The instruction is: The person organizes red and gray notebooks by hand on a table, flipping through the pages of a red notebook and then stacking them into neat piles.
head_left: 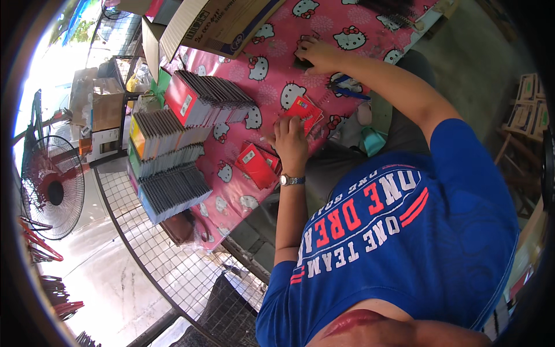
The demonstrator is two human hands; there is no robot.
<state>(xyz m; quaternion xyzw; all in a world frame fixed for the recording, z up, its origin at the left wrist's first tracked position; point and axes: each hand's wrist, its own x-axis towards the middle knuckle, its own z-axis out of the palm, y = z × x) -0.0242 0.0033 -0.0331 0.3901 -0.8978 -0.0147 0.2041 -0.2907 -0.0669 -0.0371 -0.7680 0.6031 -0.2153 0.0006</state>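
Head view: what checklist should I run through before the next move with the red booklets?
1. Left hand on red booklet: ok, it touches the near edge.
2. Right hand free: not ok, it rests on a dark thing farther up the table.
3. Right grip shut: cannot tell.
4. Red pile close to the left wrist: ok.
5. Notebook stacks apart from both hands: ok.
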